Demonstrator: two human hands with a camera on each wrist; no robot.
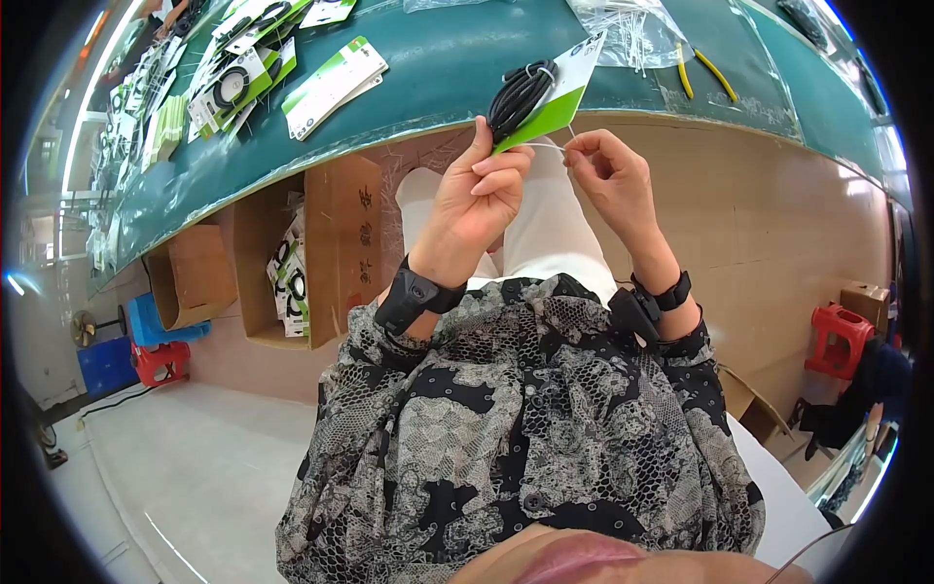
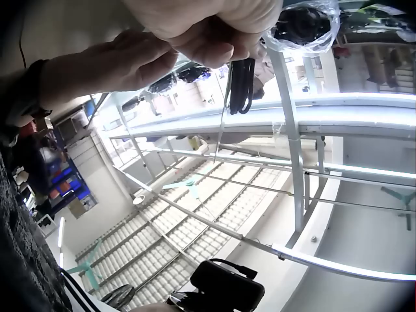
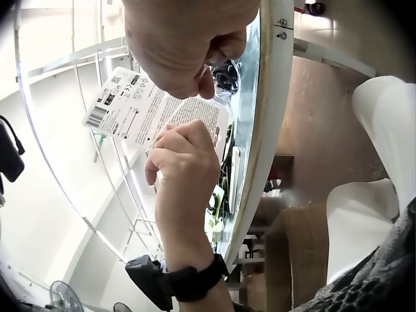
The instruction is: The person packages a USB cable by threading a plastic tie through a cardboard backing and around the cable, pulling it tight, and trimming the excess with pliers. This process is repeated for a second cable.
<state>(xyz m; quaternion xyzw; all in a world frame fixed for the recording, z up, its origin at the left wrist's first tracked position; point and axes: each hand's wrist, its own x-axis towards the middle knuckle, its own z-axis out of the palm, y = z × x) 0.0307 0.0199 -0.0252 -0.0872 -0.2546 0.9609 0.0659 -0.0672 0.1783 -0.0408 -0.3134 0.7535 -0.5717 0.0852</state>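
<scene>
A green and white card (image 1: 556,102) with a coiled black cable (image 1: 523,95) on its front is held up over the table's front edge. The left hand (image 1: 477,200) pinches its lower end between thumb and fingers. To the right, the right hand (image 1: 615,180) pinches the end of a thin white tie (image 1: 545,145) that runs from the card. In the right wrist view the card's printed back (image 3: 140,110) faces the camera, with the left hand (image 3: 185,175) at its lower edge and the right hand (image 3: 188,45) just above. The cable (image 2: 242,86) hangs below the fingers in the left wrist view.
Carded cables (image 1: 233,88) are heaped on the green table's left, beside flat cards (image 1: 336,86). At the back right are a bag of white ties (image 1: 628,34) and yellow-handled pliers (image 1: 715,76). Open cardboard boxes (image 1: 336,243) stand below; red stools (image 1: 839,341) flank the area.
</scene>
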